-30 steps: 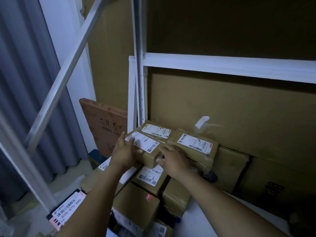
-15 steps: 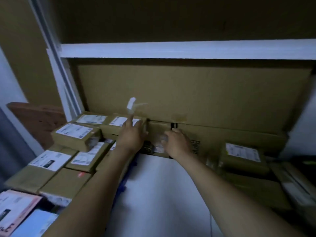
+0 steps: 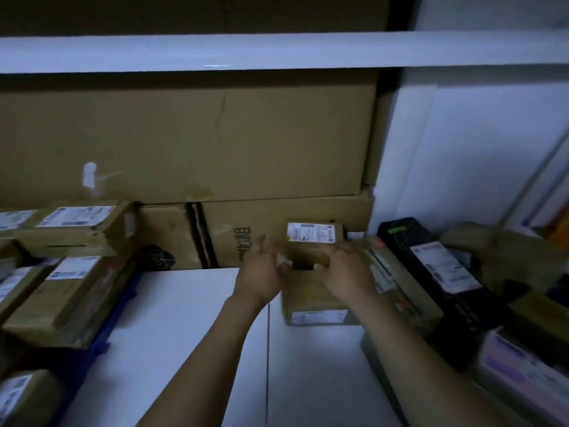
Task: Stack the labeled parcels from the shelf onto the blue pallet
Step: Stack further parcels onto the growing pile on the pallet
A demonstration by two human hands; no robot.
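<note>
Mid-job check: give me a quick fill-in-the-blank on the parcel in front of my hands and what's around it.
1. The small parcel between the left hand and the right hand has a ____ label on its upper face.
2. It rests on ____ of a larger box.
3. The long parcel to the right of the right hand is ____ in colour.
Missing words: white; top; black.
</note>
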